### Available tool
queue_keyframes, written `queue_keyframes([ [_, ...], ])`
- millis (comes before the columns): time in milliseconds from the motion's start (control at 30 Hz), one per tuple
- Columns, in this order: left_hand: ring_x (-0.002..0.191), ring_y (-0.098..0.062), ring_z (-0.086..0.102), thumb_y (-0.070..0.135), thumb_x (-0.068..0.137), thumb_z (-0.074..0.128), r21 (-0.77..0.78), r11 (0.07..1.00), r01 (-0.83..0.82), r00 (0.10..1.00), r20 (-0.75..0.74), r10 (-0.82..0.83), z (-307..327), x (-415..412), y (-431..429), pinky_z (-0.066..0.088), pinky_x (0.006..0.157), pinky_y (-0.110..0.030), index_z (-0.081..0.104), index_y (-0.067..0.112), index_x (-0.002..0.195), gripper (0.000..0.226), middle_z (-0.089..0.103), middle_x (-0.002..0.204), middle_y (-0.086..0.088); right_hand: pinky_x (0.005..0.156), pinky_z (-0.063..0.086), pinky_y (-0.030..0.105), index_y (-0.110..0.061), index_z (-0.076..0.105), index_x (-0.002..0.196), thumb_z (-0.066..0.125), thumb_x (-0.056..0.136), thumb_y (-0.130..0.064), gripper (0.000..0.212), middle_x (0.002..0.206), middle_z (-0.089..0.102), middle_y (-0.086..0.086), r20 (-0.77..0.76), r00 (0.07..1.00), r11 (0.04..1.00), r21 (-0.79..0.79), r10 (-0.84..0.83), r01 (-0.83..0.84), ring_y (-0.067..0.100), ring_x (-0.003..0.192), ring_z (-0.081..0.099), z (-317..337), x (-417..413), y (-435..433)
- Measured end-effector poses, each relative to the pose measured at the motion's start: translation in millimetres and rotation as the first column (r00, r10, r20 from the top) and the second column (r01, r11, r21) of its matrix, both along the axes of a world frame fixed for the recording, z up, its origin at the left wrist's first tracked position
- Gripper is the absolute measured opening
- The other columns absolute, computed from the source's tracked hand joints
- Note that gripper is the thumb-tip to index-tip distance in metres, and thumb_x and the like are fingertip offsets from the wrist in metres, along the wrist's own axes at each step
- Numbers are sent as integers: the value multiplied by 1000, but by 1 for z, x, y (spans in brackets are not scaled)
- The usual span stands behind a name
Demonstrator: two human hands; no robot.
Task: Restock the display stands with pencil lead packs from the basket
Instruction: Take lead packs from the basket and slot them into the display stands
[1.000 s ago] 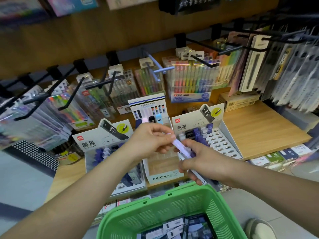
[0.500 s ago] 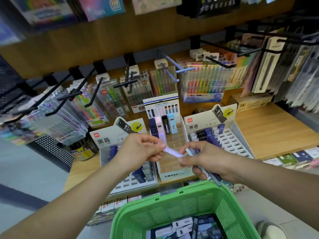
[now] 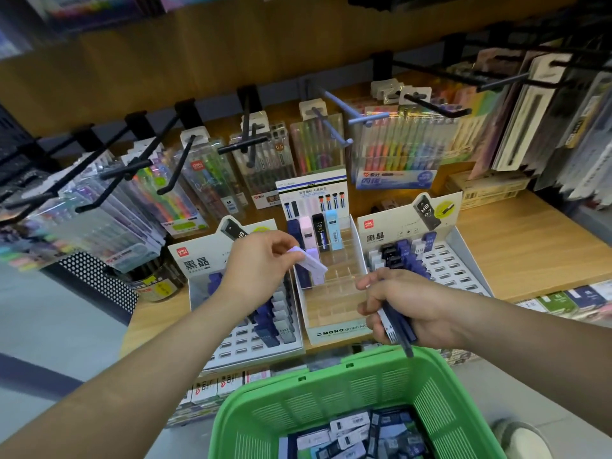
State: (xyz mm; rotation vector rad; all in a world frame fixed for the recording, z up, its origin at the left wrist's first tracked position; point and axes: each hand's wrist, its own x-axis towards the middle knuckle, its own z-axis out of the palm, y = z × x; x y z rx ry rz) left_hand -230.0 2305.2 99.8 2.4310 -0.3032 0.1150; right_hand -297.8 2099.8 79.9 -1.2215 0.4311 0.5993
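Lead pack [image 3: 314,264] pinched in left grip [image 3: 261,260] over MONO stand [image 3: 337,330]; right grip [image 3: 409,303] clutches dark packs [image 3: 397,323]; pen hooks [image 3: 331,127] overhang.

I saw a perforated green plastic basket [image 3: 347,392] (matt), a pale smooth wooden shelf [image 3: 516,246], and black metal hooks [image 3: 433,104].

On the shelf [image 3: 530,246] I see a left stand [image 3: 195,265], MONO stand [image 3: 334,331] and right stand [image 3: 463,276] side by side. A box [image 3: 490,190] sits behind.

Green plastic mesh basket [image 3: 298,412] below right hand [image 3: 410,303]: cut by bottom edge. Inside that fist, dark-blue lead packs [image 3: 399,321] mostly covered; count unclear.
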Motion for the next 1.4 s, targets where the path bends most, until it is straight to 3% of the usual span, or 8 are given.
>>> queue_keyframes([
  [367,86,-24,57,24,91,62,429,891,150,938,222,-265,-38,9,-10,43,72,-30,75,13,93,17,66,88,-4,40,52,27,-30,48,127,54,96,2,45,109,68,20,-34,994,993,-55,107,-109,23,53,66,6,-4,3],
  [667,92,-25,52,14,89,63,540,831,132,895,296,-335,-40,22,-21,43,72,-33,67,8,94,10,60,93,-7,31,33,16,-8,60,107,67,91,-13,18,79,72,11,91,994,995,-78,67,-60,13,46,52,4,-2,-4],
  [767,82,-15,54,19,86,67,354,928,113,941,262,-215,-33,17,-26,42,68,-25,69,15,89,5,60,87,0,31,31,16,-9,62,105,62,95,-7,11,70,63,7,78,996,998,-58,35,-30,10,47,48,2,-3,-5],
  [900,59,5,57,22,84,71,-32,989,142,985,-91,-144,-14,12,-35,41,54,-7,68,32,70,17,65,62,17,32,30,17,-11,62,114,57,94,3,25,67,59,5,120,992,994,-105,33,-20,9,50,48,1,-2,-4],
  [1067,64,2,56,13,85,67,183,968,173,981,-123,-152,-5,10,-19,42,63,-10,72,23,84,11,68,76,10,32,32,17,-35,57,113,64,94,-16,28,74,64,6,128,989,992,-108,77,-63,14,48,56,5,-6,-1],
  [1133,62,-5,60,12,88,67,-179,973,144,917,-346,-199,-4,5,-18,49,61,-17,73,18,87,9,71,77,1,34,31,17,-41,57,113,63,95,-24,25,70,64,2,164,974,979,-155,156,-131,11,43,50,5,-8,0],
  [1233,67,-13,65,19,82,68,-574,817,53,742,-525,-417,2,-4,-22,54,61,-21,72,13,101,20,72,85,-11,35,30,17,-31,61,112,62,96,-25,17,67,60,2,211,962,972,-196,174,-133,8,39,41,5,-5,2],
  [1400,76,-21,67,14,67,77,-524,844,118,796,-458,-395,9,-10,-20,57,71,-31,64,7,99,35,69,86,-14,34,25,15,-20,63,104,66,93,-20,11,72,56,4,192,966,981,-124,174,-151,6,39,34,10,-6,4],
])
